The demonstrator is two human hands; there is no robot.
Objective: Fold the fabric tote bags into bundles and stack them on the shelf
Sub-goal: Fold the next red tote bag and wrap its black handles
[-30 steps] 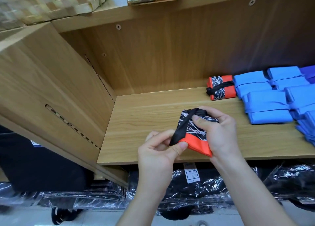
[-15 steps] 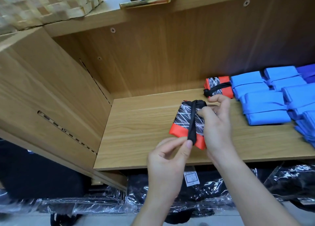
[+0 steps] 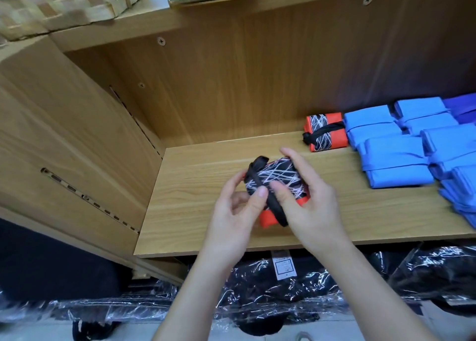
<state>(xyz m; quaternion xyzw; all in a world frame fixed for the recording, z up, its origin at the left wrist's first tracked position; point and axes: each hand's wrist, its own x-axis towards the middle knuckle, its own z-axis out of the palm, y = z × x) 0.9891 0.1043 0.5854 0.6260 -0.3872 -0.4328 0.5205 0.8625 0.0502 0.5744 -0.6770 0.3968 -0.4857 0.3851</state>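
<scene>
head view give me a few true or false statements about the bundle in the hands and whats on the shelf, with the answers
1. The left hand and right hand both hold an orange and black folded fabric bundle with white scribble lines. True.
2. A black strap runs round that bundle. True.
3. It touches the second orange and black bundle. False: that one lies apart, further back on the wooden shelf.
4. The blue folded fabric bundles lie at the shelf's left end. False: they lie at its right end.
5. Black items in clear plastic wrap lie below the shelf. True.
</scene>
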